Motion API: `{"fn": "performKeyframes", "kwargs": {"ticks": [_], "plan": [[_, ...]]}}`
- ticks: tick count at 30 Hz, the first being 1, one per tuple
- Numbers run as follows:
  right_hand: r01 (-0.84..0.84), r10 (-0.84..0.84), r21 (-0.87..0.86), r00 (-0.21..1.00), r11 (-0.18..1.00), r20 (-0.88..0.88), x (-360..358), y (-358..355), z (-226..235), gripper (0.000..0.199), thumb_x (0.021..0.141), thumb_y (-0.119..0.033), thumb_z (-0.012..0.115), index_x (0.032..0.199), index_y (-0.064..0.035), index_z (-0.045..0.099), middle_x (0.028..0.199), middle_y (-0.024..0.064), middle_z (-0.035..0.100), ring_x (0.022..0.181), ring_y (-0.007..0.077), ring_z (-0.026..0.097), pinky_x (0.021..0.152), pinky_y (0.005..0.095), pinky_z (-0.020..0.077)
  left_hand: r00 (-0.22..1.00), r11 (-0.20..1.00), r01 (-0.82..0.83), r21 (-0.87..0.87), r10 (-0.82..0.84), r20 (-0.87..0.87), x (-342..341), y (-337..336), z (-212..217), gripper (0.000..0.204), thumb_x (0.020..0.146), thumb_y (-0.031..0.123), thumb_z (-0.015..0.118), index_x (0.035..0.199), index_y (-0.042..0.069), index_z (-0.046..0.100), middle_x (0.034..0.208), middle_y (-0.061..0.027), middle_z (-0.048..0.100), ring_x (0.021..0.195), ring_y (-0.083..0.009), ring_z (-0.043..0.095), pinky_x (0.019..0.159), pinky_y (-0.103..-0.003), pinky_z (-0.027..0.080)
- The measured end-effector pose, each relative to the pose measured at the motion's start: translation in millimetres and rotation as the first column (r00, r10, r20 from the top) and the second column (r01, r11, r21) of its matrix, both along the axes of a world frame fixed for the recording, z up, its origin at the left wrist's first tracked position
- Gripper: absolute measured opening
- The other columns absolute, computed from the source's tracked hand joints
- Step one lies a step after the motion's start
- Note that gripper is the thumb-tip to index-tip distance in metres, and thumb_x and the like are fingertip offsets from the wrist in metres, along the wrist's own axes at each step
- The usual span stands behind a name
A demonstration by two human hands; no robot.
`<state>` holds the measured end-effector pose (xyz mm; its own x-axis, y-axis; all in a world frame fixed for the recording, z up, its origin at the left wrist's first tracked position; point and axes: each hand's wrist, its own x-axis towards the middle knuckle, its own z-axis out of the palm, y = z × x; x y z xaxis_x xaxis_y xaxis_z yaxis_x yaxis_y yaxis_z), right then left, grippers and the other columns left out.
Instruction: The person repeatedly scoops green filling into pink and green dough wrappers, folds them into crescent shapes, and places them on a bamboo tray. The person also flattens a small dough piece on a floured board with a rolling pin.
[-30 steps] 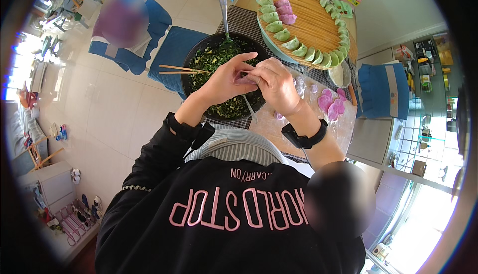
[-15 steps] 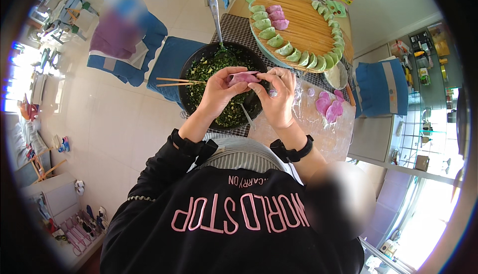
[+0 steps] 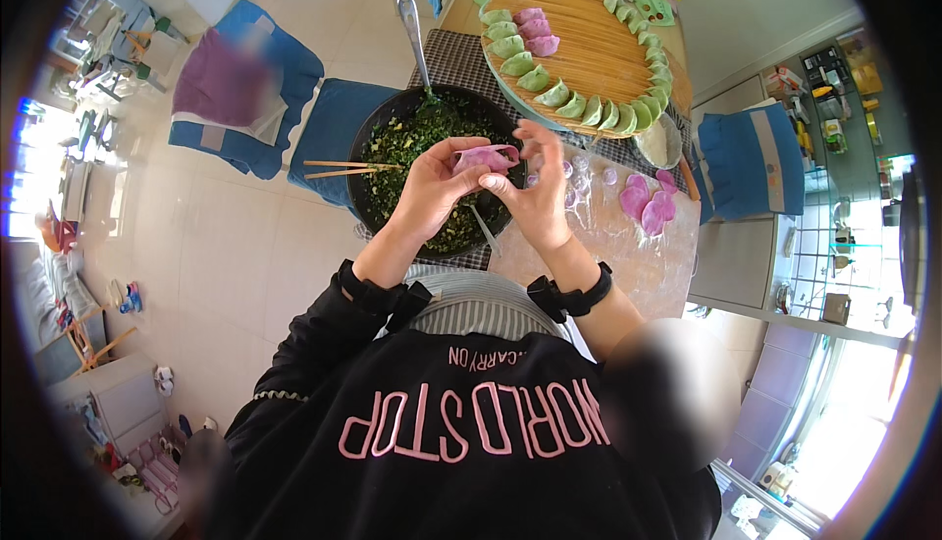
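Over the black pan (image 3: 359,153) of chopped green filling (image 3: 392,143), my left hand (image 3: 430,182) is closed around a folded pink dumpling (image 3: 484,158). My right hand (image 3: 540,202) is at the dumpling's right end, its thumb close to the lower edge and its other fingers raised apart from it. Whether that thumb touches the dough I cannot tell. A pair of wooden chopsticks (image 3: 339,164) rests across the pan's left rim. A metal-handled utensil (image 3: 412,35) leans at the far side, its head in the filling. A spoon (image 3: 486,231) stands at the near right, partly hidden.
Beyond the pan, a round bamboo tray (image 3: 589,45) bears several green dumplings (image 3: 554,95) and a short row of pink ones (image 3: 535,30). Pink dough wrappers (image 3: 655,211) lie on the floured board (image 3: 628,265) at right, near a bowl of flour (image 3: 659,143). Blue-covered chairs (image 3: 751,162) flank the table.
My right fingers have lifted and spread away from the dumpling's end, where they were pinching before. My left hand keeps its hold. The view has shifted slightly.
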<state>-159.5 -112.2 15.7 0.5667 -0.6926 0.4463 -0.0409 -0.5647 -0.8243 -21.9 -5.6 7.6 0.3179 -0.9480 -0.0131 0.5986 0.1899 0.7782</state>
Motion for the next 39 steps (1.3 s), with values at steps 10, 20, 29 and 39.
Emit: {"fn": "performKeyframes", "kwargs": {"ticks": [10, 20, 29, 39], "plan": [[-0.274, 0.274, 0.029, 0.961, 0.961, -0.033, 15, -13, 11, 0.043, 0.087, -0.029, 0.076, 0.116, 0.0006, 0.066, 0.102, 0.0161, 0.068, 0.094, 0.0313, 0.065, 0.086, 0.0411, 0.0503, 0.990, 0.997, -0.007, 0.078, -0.004, 0.141, -8, 0, 10, 0.031, 0.095, 0.007, 0.070, 0.122, -0.005, 0.060, 0.113, -0.0087, 0.067, 0.101, -0.0137, 0.066, 0.090, -0.029, 0.058], [-0.283, 0.266, -0.248, 0.959, 0.927, -0.098, 14, -20, 19, 0.026, 0.101, -0.019, 0.055, 0.109, 0.0025, 0.067, 0.094, 0.0188, 0.071, 0.085, 0.0363, 0.067, 0.080, 0.0438, 0.0507, 0.965, 0.991, -0.038, 0.130, 0.003, 0.263, -2, -1, 15, 0.032, 0.093, 0.004, 0.071, 0.120, -0.004, 0.058, 0.106, -0.0072, 0.065, 0.098, -0.0120, 0.064, 0.087, -0.028, 0.058], [-0.195, 0.129, 0.457, 0.977, 0.868, 0.171, 23, 1, 5, 0.049, 0.112, -0.030, 0.035, 0.091, 0.0019, 0.067, 0.075, 0.0053, 0.066, 0.064, 0.0119, 0.057, 0.059, 0.0275, 0.0464, 0.749, 0.925, -0.318, 0.208, 0.110, 0.653, -9, -12, 4, 0.058, 0.090, 0.016, 0.078, 0.136, -0.006, 0.048, 0.115, -0.0097, 0.062, 0.107, -0.0146, 0.061, 0.092, -0.029, 0.052], [-0.135, 0.132, 0.414, 0.991, 0.900, 0.037, 18, 6, -14, 0.039, 0.110, -0.026, 0.041, 0.097, 0.0019, 0.065, 0.065, 0.0064, 0.059, 0.056, 0.0132, 0.054, 0.052, 0.0309, 0.0439, 0.946, 0.956, -0.013, 0.292, -0.083, 0.313, -10, -26, 16, 0.055, 0.101, 0.039, 0.063, 0.134, -0.005, 0.059, 0.109, -0.0046, 0.066, 0.094, -0.0082, 0.060, 0.080, -0.025, 0.048]]}}
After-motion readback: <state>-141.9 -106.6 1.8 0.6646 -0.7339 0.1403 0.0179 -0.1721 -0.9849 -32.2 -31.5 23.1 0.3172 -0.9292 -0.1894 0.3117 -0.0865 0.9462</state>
